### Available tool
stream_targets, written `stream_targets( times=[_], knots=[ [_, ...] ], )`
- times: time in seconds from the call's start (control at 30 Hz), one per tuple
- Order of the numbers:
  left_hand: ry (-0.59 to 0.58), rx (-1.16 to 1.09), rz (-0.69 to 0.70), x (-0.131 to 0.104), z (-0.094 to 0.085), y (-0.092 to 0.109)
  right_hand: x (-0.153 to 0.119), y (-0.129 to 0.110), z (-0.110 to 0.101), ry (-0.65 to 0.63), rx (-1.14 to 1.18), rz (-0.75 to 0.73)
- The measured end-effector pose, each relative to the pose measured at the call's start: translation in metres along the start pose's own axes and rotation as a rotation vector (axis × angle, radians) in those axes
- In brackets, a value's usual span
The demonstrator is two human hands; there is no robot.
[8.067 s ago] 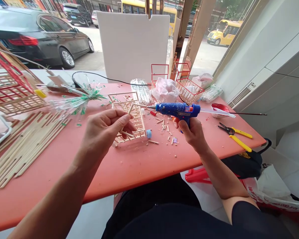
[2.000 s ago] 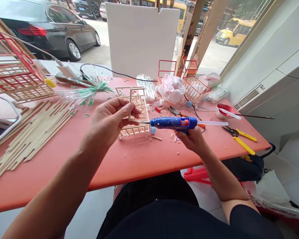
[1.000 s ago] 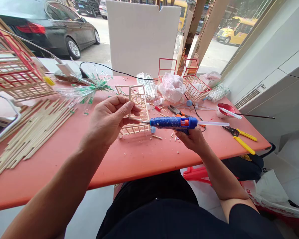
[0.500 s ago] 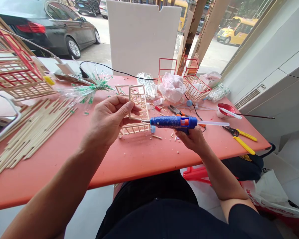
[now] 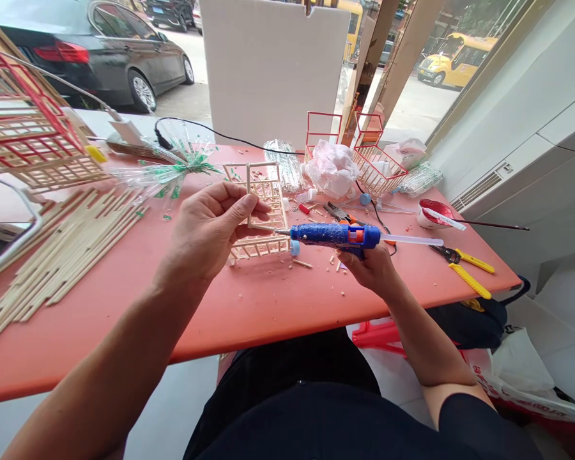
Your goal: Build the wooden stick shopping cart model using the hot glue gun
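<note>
Between the thumb and fingers of my left hand is a small frame of wooden sticks, held above the table. My right hand is wrapped round the handle of a blue glue gun, a clear glue stick poking out of its back end. The gun's nozzle points left and meets or nearly touches the lower stick of the frame, by my left fingertips. Behind and below stands a lattice structure of wooden sticks on the table, partly hidden by my left hand. A blue bottle cap sits at its right corner.
Loose wooden sticks lie on the pink table at left. Yellow-handled pliers, a red-stained cup and orange-handled pliers are at right. A crumpled pink bag and red-and-wood structures stand behind.
The glue gun has shifted very slightly to the right. My left hand and the stick frame stay almost where they were.
</note>
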State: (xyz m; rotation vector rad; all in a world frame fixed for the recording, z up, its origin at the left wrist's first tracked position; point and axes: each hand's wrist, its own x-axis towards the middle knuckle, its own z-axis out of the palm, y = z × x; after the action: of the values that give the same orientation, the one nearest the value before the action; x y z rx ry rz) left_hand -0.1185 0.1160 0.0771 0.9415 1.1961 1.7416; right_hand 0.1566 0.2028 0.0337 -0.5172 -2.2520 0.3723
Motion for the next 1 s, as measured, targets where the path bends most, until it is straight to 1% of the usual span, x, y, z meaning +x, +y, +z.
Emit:
stream_targets(
  times=[0.33, 0.67, 0.83, 1.0],
  knots=[
    [0.015, 0.041, 0.008, -0.0013, -0.0005, 0.0055, -0.0003, 0.0007, 0.0005, -0.007, 0.001, 0.038],
    [0.012, 0.076, 0.028, -0.0014, 0.0017, 0.0059, -0.0027, 0.0033, 0.0044, 0.022, -0.002, 0.003],
    [0.004, 0.083, 0.033, -0.0017, 0.0035, 0.0042, -0.0018, 0.0012, 0.0022, 0.001, -0.019, 0.059],
    [-0.004, 0.083, 0.026, -0.0015, 0.0023, 0.0027, 0.0, -0.0004, 0.0013, 0.038, -0.029, 0.013]
  ],
)
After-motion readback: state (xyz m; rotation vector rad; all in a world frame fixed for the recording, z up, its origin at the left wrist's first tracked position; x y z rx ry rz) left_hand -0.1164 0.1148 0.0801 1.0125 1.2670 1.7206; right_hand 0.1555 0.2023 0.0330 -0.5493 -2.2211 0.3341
